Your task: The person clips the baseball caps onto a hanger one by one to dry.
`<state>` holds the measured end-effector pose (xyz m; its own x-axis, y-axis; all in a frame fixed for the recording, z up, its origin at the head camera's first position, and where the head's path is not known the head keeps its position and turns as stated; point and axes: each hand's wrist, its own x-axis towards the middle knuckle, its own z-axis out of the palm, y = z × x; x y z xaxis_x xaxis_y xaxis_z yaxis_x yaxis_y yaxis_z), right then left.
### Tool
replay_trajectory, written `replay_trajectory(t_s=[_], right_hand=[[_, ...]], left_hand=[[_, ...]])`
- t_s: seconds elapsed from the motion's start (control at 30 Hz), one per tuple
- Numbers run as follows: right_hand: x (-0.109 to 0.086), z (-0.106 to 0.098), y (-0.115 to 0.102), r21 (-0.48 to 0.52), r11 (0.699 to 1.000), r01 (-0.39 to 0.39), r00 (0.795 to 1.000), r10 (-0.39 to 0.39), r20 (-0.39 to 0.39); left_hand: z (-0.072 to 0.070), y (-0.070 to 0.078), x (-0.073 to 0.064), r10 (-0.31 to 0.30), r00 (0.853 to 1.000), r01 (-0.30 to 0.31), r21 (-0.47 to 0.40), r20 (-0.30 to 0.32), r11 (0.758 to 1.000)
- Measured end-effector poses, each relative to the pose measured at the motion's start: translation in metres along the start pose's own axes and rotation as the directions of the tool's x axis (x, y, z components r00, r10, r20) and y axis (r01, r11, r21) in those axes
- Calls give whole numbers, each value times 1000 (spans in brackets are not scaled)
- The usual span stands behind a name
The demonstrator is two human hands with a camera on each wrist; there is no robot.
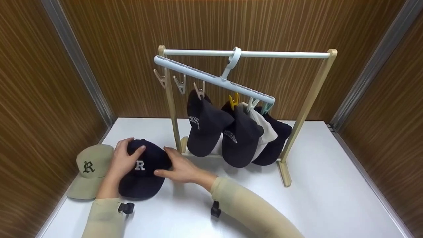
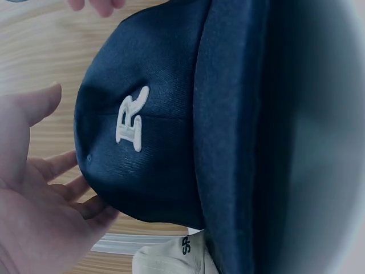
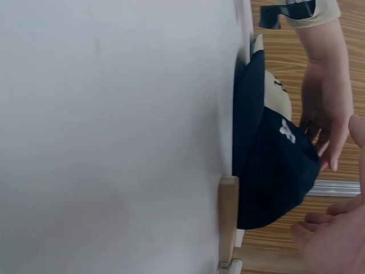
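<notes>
A navy cap with a white letter R lies on the white table, brim toward me. My left hand is at the left of its crown; in the left wrist view the fingers reach the crown's side while the thumb stands apart. On the other side, my right hand is spread beside the crown. The right wrist view shows a gap between that hand and the navy cap. A beige cap with a dark R sits left of my left hand.
A wooden rack with a white bar carries a tilted pale hanger. Several caps hang from its clips, including a dark cap and a white cap. Capless clips dangle at its left end. Wood-patterned walls enclose the table.
</notes>
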<state>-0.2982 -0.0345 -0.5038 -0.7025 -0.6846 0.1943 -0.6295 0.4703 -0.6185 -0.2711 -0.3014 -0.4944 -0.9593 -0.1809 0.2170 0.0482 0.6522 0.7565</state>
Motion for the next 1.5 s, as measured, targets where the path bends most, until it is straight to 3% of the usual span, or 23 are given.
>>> replay_trajectory(t_s=[0.23,0.5,0.93,1.13,1.37,1.5], right_hand=[[15,13,3,47,998,52,999,-52,6],[25,14,3,74,996,-52,998,50,25],[37,15,6,129,982,-140,990,136,40],[38,15,2,145,977,-159,987,157,23],[43,15,0,185,969,-162,986,168,-14],[46,17,1,212,963,-169,983,180,-36]], left_hand=[[1,-9,1,-20,1000,19,-42,-6,999],[9,-45,17,21,997,-25,-44,-78,999],[13,-67,23,-10,999,5,-107,-49,994],[9,-59,19,0,999,-4,-92,-42,996],[-4,-28,6,-33,998,40,-142,50,989],[-8,-25,4,-51,994,66,-164,92,984]])
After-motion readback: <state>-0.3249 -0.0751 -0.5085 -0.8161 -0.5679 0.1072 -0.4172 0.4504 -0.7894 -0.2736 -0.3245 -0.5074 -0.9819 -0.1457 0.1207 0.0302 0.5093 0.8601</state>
